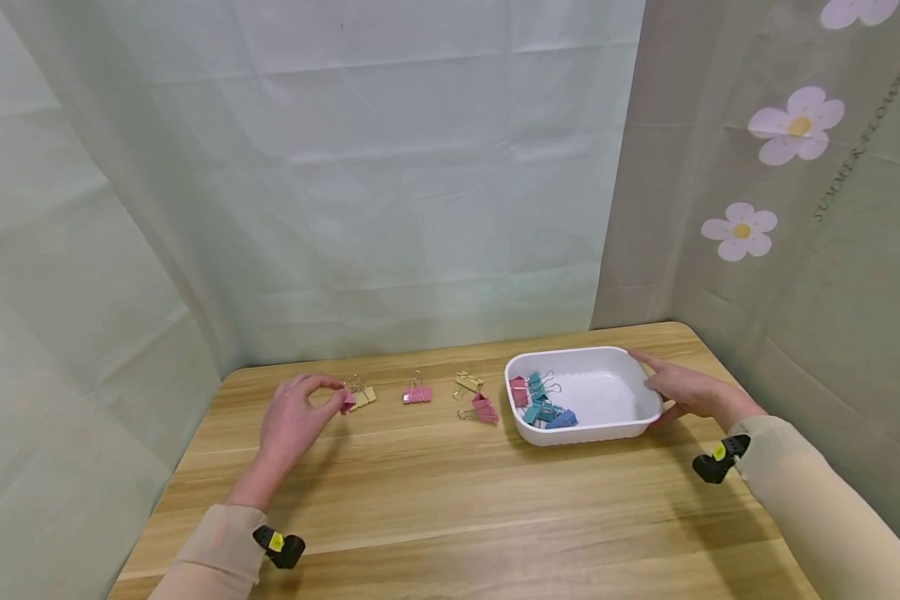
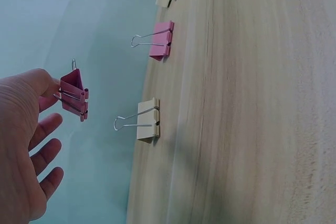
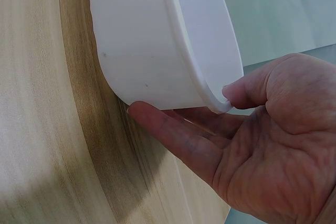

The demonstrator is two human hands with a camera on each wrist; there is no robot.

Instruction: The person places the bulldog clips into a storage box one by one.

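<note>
My left hand [image 1: 292, 421] pinches a pink binder clip [image 2: 73, 97] by its wire handle end between thumb and forefinger, the other fingers spread loosely. Just right of it a yellow binder clip [image 1: 363, 397] stands on the table. At the right, my right hand [image 1: 688, 390] grips the end of a white plastic bin [image 1: 585, 433]. In the right wrist view the thumb hooks over the rim and the fingers support the wall and underside. Inside the bin's left end lie a red-pink clip [image 1: 520, 392], several teal clips [image 1: 537, 388] and a blue clip [image 1: 562, 419].
Between left hand and bin, a pink clip [image 1: 417, 395] stands upright, with another yellow clip [image 1: 468, 382] and a darker pink clip [image 1: 484, 408] near the bin's left side. The wooden table [image 1: 420, 517] ends at a pale curtain [image 1: 390, 208] behind.
</note>
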